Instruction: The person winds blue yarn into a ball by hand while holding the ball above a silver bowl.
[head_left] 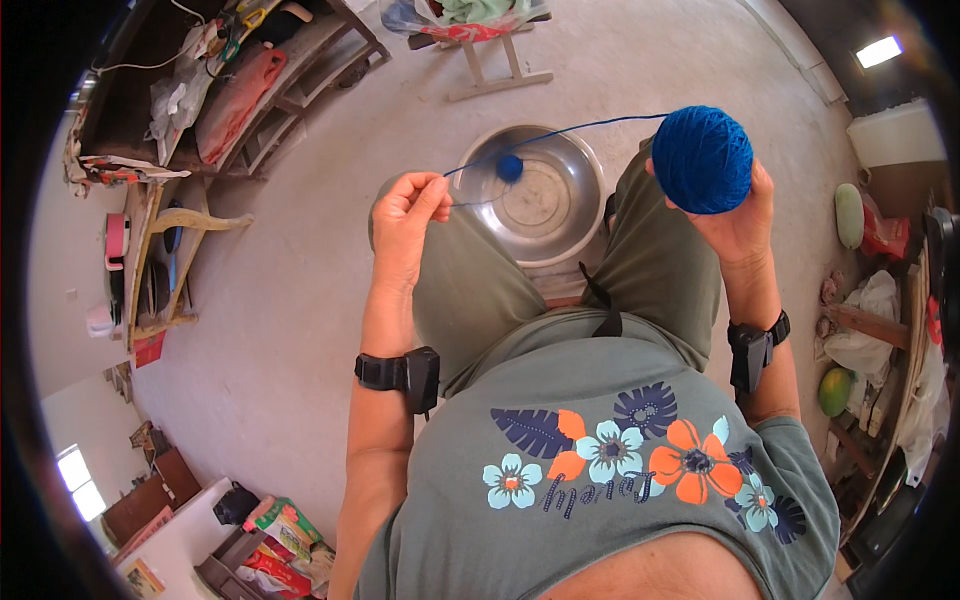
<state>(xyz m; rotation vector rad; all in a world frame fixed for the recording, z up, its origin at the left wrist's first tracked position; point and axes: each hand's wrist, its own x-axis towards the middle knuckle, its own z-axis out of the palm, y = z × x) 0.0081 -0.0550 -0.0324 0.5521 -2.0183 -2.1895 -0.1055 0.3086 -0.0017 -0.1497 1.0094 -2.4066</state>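
Note:
My right hand (738, 222) is wrapped round a large ball of blue yarn (703, 160), raised over my right knee. From that ball a strand of blue yarn (590, 124) runs left to my left hand (412, 212), where thumb and forefinger pinch it above my left knee. The strand goes on from my left fingers toward a metal basin (590, 225) on the floor between my knees. Inside the basin lies a small blue yarn ball (509, 168).
Ahead, a small wooden stool (500, 75) carries a plastic bag with cloth. A cluttered wooden shelf (290, 80) stands at the far left, with a wooden rack (185, 225) nearer. On the right are a green melon (836, 391), a pale gourd (849, 215) and plastic bags (868, 318).

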